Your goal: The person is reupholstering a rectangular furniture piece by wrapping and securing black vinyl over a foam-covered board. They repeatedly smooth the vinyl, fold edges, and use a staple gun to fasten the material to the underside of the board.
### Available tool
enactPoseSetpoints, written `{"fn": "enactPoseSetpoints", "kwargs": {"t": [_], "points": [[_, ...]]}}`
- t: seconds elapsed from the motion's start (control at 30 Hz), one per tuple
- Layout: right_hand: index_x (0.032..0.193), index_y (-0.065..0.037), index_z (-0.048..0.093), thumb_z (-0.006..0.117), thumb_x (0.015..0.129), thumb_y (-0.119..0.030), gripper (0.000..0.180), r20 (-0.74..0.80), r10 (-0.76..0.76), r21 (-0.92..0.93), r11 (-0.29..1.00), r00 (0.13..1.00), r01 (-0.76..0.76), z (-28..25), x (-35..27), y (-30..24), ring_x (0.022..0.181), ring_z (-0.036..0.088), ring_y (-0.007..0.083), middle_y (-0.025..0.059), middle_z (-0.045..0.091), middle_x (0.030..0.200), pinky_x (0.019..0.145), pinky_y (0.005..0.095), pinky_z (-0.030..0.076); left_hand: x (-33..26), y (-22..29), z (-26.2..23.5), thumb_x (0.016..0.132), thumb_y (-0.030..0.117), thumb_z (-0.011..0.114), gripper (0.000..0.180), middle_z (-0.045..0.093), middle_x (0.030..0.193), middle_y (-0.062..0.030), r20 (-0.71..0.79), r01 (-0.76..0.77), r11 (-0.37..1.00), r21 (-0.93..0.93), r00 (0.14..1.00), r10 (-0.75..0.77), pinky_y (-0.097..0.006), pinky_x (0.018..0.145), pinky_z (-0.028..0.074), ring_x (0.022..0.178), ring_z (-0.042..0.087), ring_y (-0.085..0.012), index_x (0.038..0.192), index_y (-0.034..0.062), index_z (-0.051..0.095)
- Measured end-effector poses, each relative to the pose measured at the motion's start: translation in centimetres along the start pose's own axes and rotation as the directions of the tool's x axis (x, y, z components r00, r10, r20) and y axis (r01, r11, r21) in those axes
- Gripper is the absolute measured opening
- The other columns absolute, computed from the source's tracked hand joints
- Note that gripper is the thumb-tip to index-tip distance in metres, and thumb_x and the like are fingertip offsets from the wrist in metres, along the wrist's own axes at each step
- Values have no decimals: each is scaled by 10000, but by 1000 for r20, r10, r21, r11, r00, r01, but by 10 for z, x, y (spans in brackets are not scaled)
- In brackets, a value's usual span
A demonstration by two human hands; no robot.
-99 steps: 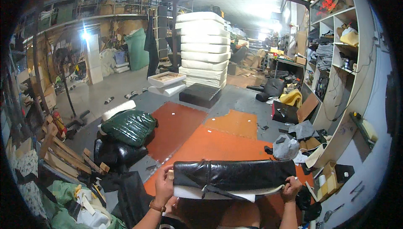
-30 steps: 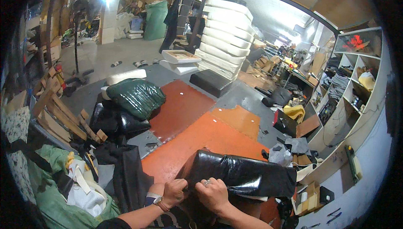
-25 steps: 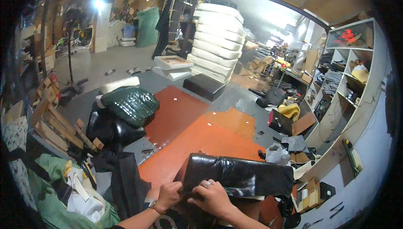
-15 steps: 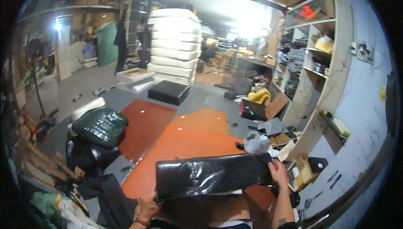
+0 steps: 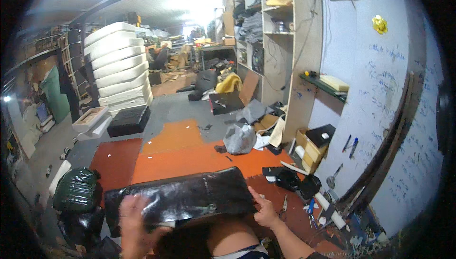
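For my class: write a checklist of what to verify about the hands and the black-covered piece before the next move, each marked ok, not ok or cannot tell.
1. Right hand at the right end of the black-covered piece: ok.
2. Left hand gripping firmly: cannot tell; it is blurred, in front of the piece's left part.
3. White material fully covered: not ok; some shows at the lower edge.
4. Underside closed: cannot tell; it is hidden.
5. Blue-handled tool apart from the hands: ok; it lies off to the right.
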State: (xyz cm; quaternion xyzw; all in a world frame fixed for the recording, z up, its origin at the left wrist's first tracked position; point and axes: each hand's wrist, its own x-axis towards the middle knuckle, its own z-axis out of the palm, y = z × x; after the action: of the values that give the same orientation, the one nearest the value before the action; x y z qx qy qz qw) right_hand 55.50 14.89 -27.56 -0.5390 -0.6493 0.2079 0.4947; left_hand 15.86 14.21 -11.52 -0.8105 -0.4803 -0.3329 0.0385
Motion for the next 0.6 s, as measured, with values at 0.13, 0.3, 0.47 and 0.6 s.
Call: {"fn": "enactPoseSetpoints", "kwargs": {"t": [0.13,0.3,0.47,0.6], "points": [[1418,-68,648,615,709,102,730,-272,-250,-117,967,929,226,6,-15,19,1170,686,384,183,707,1260,993,428,567,40,88,77,746,393,899,803,507,1506,-188,299,-311,949,-52,902,312,-548,1135,417,1380,494,-414,1425,102,584],[1246,-49,747,598,687,151,612,-372,-411,-159,911,832,379,16,-24,27,1094,712,371,158,734,1172,955,438,582,54,112,119,815,116,708,308,651,1033,-122,269,-344,938,44,908,321,-446,895,526,1017,633,-325,1110,39,666],[1069,2,673,613,912,8,168,-264,-213,136,957,941,255,-10,-2,6,975,681,339,154,694,1018,885,398,540,63,136,118,831,46,613,143,634,932,-153,370,-254,956,145,910,186,-455,810,536,930,631,-361,972,31,634],[973,-14,556,516,1091,-213,235,-140,44,529,848,989,37,13,23,14,888,520,210,91,478,852,839,362,431,69,139,146,858,37,585,150,626,885,-166,154,-229,972,58,964,218,-492,702,490,860,619,-391,1007,27,605]]}}
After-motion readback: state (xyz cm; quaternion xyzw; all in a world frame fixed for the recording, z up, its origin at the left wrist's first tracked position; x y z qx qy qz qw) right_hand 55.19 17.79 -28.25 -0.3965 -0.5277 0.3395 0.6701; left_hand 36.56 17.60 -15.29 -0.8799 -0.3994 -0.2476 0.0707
